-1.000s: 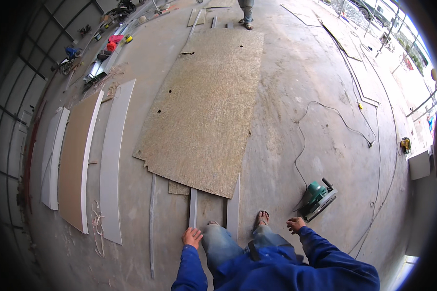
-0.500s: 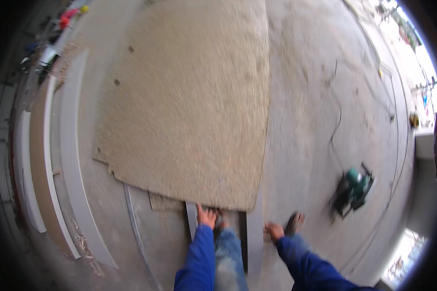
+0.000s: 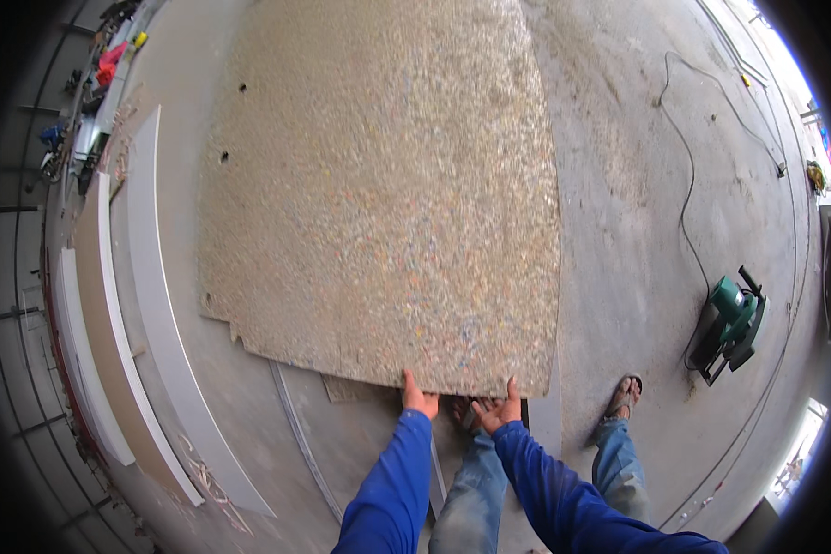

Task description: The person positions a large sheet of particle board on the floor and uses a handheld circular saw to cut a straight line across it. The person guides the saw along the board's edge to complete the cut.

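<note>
A large speckled tan composite board (image 3: 388, 203) fills the middle of the head view. Its near edge is in both of my hands. My left hand (image 3: 420, 397) grips that edge with the thumb on top and the fingers underneath, partly hidden. My right hand (image 3: 500, 408) is closed on the same edge a short way to the right, thumb up, some fingers out below it. Under the board's right side lies a grey strip (image 3: 545, 420), and a narrow strip (image 3: 437, 480) runs back between my arms. A smaller board piece (image 3: 355, 390) pokes out beneath the near edge.
On the concrete floor at right sits a green cut-off saw (image 3: 731, 319) with a trailing cord (image 3: 688, 175). Long pale panels (image 3: 180, 314) lie at left, with a thin metal rail (image 3: 305, 448) nearer the board. My sandalled right foot (image 3: 625, 397) is beside the grey strip.
My right hand has moved left from beside the grey strip onto the board's near edge. The left hand now holds the edge too. The view has shifted, so the board appears farther right.
</note>
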Demonstrator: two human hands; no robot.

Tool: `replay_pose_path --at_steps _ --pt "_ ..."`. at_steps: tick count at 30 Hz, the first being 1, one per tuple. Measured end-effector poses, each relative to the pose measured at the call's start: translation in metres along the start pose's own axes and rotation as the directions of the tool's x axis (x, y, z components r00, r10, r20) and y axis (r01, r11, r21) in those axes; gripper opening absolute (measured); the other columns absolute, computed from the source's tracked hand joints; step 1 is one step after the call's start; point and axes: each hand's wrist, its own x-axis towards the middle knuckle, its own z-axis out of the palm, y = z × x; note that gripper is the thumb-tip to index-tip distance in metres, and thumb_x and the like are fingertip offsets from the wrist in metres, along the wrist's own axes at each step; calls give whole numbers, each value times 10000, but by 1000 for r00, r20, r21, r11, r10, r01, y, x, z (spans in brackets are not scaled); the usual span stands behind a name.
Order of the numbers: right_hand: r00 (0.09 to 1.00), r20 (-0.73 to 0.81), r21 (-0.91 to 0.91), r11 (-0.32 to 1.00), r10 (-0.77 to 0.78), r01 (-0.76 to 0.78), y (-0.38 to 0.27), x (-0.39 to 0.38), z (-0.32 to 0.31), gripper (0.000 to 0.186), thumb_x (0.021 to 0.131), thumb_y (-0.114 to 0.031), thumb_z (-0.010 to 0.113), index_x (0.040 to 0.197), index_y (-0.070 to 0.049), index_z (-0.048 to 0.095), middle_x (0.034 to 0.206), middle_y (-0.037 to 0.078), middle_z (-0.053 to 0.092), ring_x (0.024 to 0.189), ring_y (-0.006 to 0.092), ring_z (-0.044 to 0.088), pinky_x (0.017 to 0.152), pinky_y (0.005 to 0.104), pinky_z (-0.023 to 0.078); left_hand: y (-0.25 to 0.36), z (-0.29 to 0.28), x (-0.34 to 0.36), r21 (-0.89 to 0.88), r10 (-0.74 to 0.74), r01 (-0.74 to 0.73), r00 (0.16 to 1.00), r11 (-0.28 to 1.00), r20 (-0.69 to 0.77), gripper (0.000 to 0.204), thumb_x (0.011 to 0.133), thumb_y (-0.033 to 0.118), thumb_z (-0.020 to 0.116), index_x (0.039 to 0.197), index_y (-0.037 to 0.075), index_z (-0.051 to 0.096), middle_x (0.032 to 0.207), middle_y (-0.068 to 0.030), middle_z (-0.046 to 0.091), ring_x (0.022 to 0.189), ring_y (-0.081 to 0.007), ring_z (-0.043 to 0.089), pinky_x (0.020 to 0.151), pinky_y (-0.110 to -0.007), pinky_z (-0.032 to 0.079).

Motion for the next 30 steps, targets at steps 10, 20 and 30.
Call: replay_pose_path --at_steps 10,20,30 --pt "964 4 139 955 -266 263 22 -58 30 797 798 -570 631 1343 -64 344 1292 167 487 1043 407 567 777 621 471 28 18 -91 43 32 -32 999 999 -11 606 874 545 528 1337 167 435 1320 -65 496 1181 -296 475 1000 -491 373" --pt "967 -104 0 972 -234 235 10 -164 67 683 880 -595 471 1358 -119 364 1339 142 448 1179 405 472 933 646 380 248 -56 -85 -60 146 -141 986 988 82 636 908 546 415 1344 83 420 1354 -124 467 1224 -362 453 997 -544 382" --pt "860 169 -3 872 -482 489 -22 -246 74 530 910 -473 517 1267 -84 465 1195 136 561 1086 353 556 841 596 483 275 3 -200 -118 322 -311 942 943 96 422 917 106 535 1312 30 406 1190 -164 549 1050 -355 573 854 -599 471"
